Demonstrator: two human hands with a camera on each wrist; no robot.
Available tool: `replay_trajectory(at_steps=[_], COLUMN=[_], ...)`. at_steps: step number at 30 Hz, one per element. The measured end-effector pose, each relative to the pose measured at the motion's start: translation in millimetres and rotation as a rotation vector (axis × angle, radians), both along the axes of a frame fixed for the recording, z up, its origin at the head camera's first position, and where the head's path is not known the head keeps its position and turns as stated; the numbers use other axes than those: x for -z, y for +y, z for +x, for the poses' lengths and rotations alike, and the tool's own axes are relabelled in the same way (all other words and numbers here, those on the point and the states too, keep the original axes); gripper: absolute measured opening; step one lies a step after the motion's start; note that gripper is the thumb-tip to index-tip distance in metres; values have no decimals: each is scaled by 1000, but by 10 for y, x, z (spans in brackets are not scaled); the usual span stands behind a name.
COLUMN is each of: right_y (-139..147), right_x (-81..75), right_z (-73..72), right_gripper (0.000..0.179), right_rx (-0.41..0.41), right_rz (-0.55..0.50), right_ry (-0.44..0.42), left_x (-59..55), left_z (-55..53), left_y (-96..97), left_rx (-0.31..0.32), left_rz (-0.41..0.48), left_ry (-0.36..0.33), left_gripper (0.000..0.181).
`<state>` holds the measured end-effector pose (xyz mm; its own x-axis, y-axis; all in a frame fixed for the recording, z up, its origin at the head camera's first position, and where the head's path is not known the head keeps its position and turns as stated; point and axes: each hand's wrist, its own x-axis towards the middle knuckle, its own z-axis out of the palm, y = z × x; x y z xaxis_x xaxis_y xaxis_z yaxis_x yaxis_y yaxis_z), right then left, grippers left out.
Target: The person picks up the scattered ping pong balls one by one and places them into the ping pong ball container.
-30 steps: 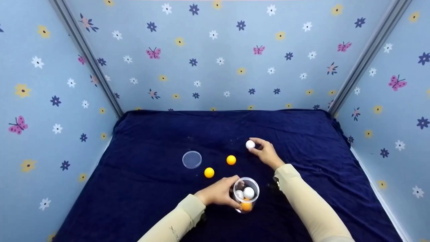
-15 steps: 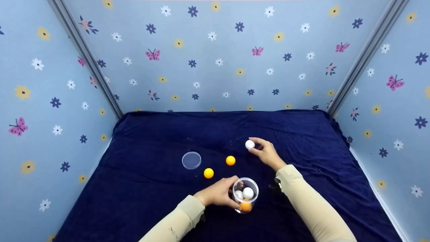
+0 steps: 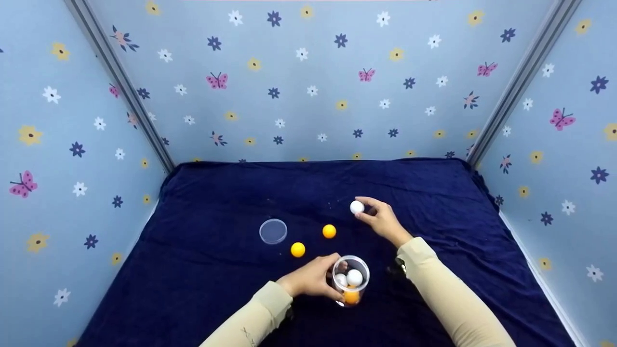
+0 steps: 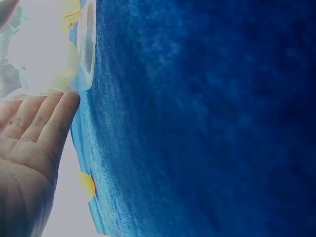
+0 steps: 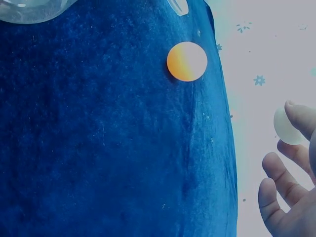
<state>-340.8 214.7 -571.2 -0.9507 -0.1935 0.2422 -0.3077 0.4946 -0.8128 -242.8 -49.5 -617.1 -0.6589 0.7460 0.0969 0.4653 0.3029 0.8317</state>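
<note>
Holding lidless jar (image 3: 362, 287) left, white ball (image 3: 357, 207) right beyond the rim (image 3: 368, 272), hands (image 3: 309, 276) (image 3: 384, 222) apart, cloth (image 3: 372, 243) between

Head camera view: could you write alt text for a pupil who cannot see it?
A person's right hand holds a white ball over a dark blue cloth, while the left hand grips a clear, open jar with two white balls and an orange ball visible inside. Two loose orange balls and a clear round lid lie on the cloth.

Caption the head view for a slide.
Left hand grips a clear jar of balls; right hand pinches a white ball, two orange balls and a clear lid lying nearby.
</note>
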Motion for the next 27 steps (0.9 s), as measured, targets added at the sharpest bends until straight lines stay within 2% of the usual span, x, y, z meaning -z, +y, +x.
replay_trajectory(at_steps=[6, 12, 20, 27], right_y=[-28, -38, -42, -49], right_x=[-35, -29, -38, -64], right_z=[52, 80, 108, 151], right_gripper=[48, 47, 47, 46], right_rx=[-13, -27, -40, -64], right_rz=[9, 26, 30, 34], right_ry=[14, 12, 18, 32], left_x=[5, 8, 3, 14], left_z=[8, 12, 1, 1], left_y=[-7, 0, 1, 0], left_rx=[-5, -6, 2, 7], left_rz=[-12, 6, -1, 26], left_ry=[-7, -47, -24, -65], left_gripper=[68, 68, 68, 67])
